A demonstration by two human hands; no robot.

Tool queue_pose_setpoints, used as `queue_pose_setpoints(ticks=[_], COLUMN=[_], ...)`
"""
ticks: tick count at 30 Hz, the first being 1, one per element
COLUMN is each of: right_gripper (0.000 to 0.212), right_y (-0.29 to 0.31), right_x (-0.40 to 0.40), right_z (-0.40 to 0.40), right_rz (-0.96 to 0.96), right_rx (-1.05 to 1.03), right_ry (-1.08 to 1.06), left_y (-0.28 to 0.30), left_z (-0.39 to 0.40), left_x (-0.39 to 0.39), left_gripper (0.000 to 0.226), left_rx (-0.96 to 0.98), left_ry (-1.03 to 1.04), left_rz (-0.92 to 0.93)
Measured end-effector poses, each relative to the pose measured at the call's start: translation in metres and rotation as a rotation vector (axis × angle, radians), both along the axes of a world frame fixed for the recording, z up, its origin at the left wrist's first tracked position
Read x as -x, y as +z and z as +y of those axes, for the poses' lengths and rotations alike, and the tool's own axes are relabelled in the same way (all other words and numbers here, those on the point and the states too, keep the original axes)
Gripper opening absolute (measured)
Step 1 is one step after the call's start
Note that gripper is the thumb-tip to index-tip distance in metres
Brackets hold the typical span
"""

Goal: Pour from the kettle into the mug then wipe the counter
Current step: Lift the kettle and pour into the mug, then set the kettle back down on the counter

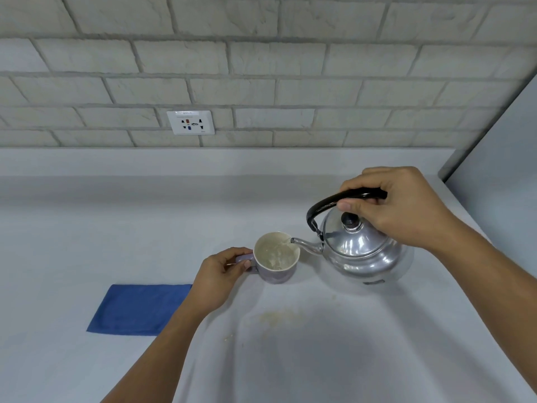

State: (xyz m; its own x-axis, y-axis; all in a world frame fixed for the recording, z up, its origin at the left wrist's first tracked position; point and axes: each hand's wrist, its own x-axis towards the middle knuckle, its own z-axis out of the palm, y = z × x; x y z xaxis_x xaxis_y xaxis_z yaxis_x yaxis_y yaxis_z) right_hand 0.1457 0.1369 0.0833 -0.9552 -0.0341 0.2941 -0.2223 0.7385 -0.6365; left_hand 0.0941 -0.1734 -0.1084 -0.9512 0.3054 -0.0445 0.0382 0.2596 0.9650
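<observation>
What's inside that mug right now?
The mug holds pale, cloudy liquid, rippling where a thin stream from the kettle spout lands. The liquid hides the mug's bottom, so anything lying under it cannot be seen.

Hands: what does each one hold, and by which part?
Right hand holds the kettle by its black top handle; left hand holds the mug by its side handle.

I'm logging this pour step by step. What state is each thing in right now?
kettle: tilted, lid on, spout over the mug, pouring.
mug: upright on the counter, partly filled.
right hand: gripping the kettle's handle.
left hand: holding the mug's handle.
blue cloth: flat, folded, untouched.
counter: pale spill in front of the mug.
</observation>
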Motion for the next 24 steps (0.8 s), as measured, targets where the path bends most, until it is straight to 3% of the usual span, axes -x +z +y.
queue_pose_setpoints(ticks=[7, 11, 24], right_gripper=[0.012, 0.012, 0.01], right_y=[-0.02, -0.024, -0.023], right_x=[-0.011, -0.01, 0.027], right_z=[0.021, 0.03, 0.059], right_rz=[0.003, 0.006, 0.069], right_rx=[0.204, 0.246, 0.386], right_ry=[-0.035, -0.039, -0.085], left_y=[0.01, 0.039, 0.13], left_z=[0.002, 0.017, 0.128], left_x=[0.005, 0.013, 0.039], left_gripper=[0.023, 0.019, 0.033], left_rx=[0.003, -0.04, -0.145], left_ry=[0.023, 0.075, -0.214], left_rz=[-0.005, 0.115, 0.267])
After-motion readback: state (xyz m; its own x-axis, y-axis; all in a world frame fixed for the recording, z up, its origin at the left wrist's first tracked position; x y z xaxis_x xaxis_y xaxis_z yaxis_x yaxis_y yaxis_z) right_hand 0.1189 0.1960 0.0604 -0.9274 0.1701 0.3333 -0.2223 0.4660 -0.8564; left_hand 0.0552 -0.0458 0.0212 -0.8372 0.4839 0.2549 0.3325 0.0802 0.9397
